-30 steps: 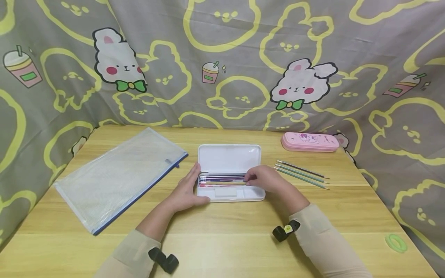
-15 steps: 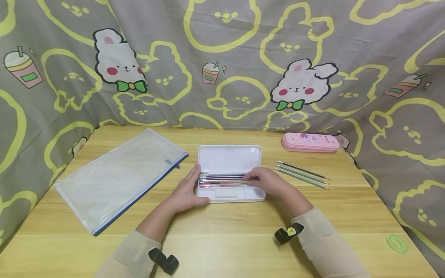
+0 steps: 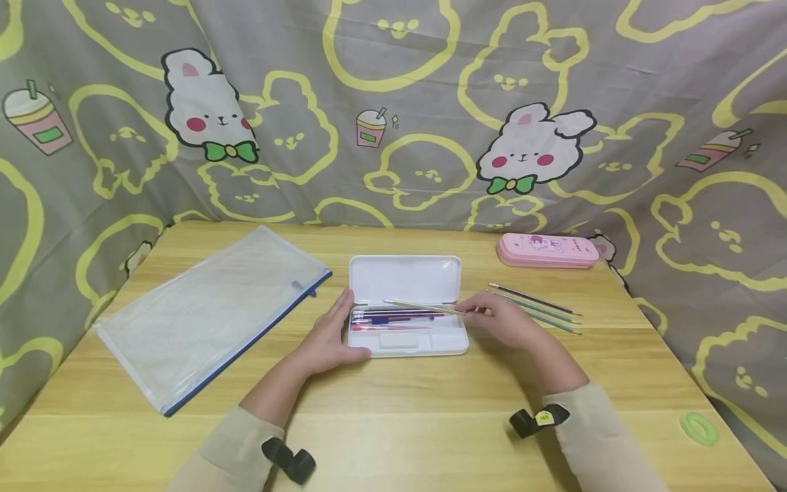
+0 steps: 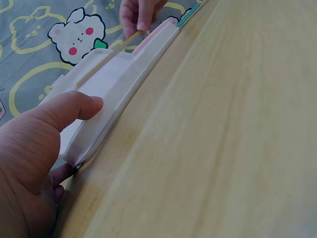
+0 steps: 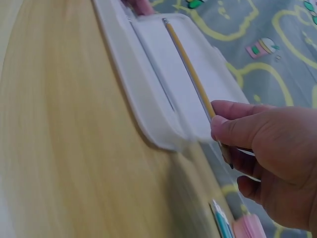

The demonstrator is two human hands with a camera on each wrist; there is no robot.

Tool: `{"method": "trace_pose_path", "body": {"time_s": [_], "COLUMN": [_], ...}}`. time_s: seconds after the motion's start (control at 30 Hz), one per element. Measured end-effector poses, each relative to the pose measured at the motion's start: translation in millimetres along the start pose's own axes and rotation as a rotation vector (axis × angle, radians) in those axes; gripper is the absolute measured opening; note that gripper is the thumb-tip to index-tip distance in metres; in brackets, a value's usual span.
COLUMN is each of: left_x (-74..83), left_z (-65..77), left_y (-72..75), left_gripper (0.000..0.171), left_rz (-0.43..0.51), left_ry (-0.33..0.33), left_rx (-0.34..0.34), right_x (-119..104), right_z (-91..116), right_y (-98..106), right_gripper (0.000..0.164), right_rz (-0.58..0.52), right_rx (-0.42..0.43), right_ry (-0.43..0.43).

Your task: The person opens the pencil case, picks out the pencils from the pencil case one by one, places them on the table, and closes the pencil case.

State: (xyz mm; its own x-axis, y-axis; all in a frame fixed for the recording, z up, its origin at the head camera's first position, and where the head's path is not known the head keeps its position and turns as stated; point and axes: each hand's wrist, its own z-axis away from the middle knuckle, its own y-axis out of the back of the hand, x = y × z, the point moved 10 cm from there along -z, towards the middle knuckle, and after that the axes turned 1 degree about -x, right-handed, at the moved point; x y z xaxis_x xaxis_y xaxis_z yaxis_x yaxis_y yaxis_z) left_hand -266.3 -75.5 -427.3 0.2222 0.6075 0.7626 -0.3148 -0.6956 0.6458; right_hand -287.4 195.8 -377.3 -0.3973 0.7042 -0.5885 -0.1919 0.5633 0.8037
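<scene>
In the head view a white pencil case (image 3: pixel 406 279) stands open on the table, with pencils, a blue pen (image 3: pixel 381 320) and a white eraser (image 3: pixel 398 340) inside. My left hand (image 3: pixel 328 338) rests against its left end, fingers extended along the side and thumb at the front edge. My right hand (image 3: pixel 504 318) pinches a yellow pencil (image 3: pixel 424 305) near its sharpened tip. This pencil slants over the case, its eraser end pointing left towards the raised lid. The right wrist view shows the pencil (image 5: pixel 188 64) between thumb and fingers, its dark point below them.
Several pencils (image 3: pixel 541 307) lie on the table right of the case. Behind them is a pink pencil case (image 3: pixel 547 250). A clear zip pouch (image 3: pixel 215 314) with blue edging lies at left, and a green ring (image 3: pixel 699 428) at right. Patterned cloth (image 3: pixel 424 171) hangs behind the table.
My right hand has lifted the yellow pencil out of the case and moved it to the right. The left hand stays at the case's left end.
</scene>
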Motion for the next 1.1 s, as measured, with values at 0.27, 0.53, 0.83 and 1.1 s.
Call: {"method": "trace_pose_path", "body": {"time_s": [0.27, 0.53, 0.83, 1.1], "left_x": [1.1, 0.3, 0.4, 1.1], "left_z": [-0.7, -0.9, -0.1, -0.7], "left_y": [2.2, 3.0, 2.9, 0.0], "left_gripper": [0.119, 0.12, 0.12, 0.119], "left_rz": [0.003, 0.004, 0.003, 0.01], "left_ry": [-0.009, -0.01, -0.006, -0.011], "left_rx": [0.005, 0.007, 0.001, -0.003], "right_x": [30.6, 65.2, 101.7, 122.0], "right_z": [33.0, 70.1, 94.9, 102.6], "right_y": [33.2, 65.0, 73.9, 65.5], "right_gripper": [0.022, 0.022, 0.023, 0.022], "right_rz": [0.074, 0.124, 0.178, 0.15], "right_rx": [0.084, 0.161, 0.157, 0.142], "right_ry": [-0.071, -0.172, -0.287, -0.349]}}
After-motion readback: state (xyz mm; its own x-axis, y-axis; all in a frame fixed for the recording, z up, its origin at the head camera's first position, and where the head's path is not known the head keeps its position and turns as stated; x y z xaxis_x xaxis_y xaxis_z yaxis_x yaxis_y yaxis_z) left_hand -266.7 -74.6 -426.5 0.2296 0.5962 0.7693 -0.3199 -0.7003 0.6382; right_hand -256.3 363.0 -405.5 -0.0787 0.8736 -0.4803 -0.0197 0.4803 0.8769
